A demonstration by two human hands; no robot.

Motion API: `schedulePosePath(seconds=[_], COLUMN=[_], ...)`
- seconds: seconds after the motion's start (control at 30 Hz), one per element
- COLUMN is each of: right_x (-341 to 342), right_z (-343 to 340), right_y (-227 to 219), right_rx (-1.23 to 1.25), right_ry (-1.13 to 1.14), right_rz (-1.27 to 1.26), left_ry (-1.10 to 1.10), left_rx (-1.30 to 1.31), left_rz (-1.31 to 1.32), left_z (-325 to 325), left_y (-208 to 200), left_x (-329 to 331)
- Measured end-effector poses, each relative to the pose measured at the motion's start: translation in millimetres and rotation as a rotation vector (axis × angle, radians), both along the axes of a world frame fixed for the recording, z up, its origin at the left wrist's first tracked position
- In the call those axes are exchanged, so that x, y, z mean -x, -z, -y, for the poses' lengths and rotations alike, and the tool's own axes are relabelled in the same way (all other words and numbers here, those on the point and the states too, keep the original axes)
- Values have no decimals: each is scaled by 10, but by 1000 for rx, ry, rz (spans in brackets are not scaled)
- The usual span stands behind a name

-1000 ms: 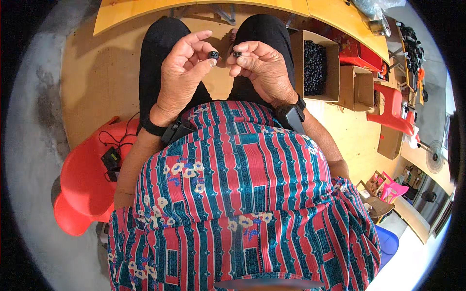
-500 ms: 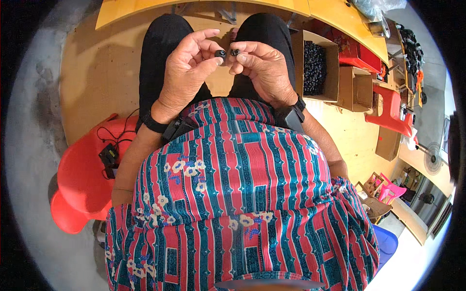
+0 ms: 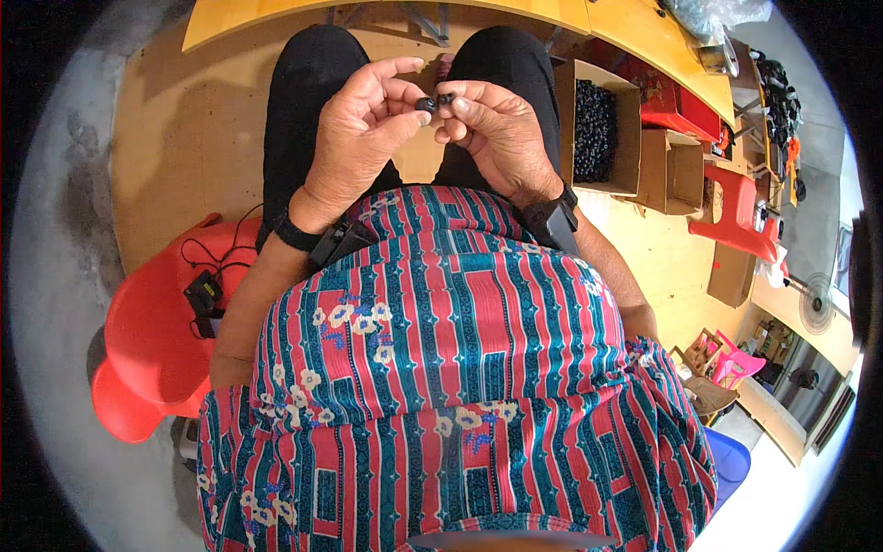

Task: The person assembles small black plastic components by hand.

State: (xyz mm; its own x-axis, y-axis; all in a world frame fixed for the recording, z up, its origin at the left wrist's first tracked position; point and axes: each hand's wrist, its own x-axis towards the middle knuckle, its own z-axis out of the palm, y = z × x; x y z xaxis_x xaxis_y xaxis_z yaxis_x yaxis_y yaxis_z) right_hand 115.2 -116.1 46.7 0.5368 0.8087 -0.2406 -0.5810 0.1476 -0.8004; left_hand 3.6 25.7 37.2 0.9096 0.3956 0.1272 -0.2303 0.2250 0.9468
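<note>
Above my knees, my left hand [image 3: 366, 112] pinches a small round black part [image 3: 425, 105] between thumb and forefingers. Close beside it, my right hand [image 3: 497, 121] grips another small black part [image 3: 446, 99] between thumb and index finger. The two parts lie almost end to end; whether they touch I cannot tell. Their exact kind is too small to make out. Fingers cover most of the right one.
An open cardboard box [image 3: 635, 138] full of small black pieces [image 3: 596, 129] stands to my right, with another box [image 3: 685, 175] beyond it. A yellow table [image 3: 386, 11] edges the far side. A red chair [image 3: 156, 331] with a black cable sits left.
My left hand has moved slightly right, bringing its black part closer to the one in my right hand. The right hand has hardly moved.
</note>
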Motion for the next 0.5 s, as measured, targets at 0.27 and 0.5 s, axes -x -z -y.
schedulePosePath(seconds=[0.27, 0.5], right_x=[18, 27], right_z=[-6, -10], right_y=[-30, -19], right_rx=[23, 35], right_ry=[10, 34], right_rz=[40, 157], left_ry=[-1, -21], left_rx=[-9, -44], left_rz=[-25, -16], left_z=[5, -2], left_y=[-18, 32], left_x=[13, -1])
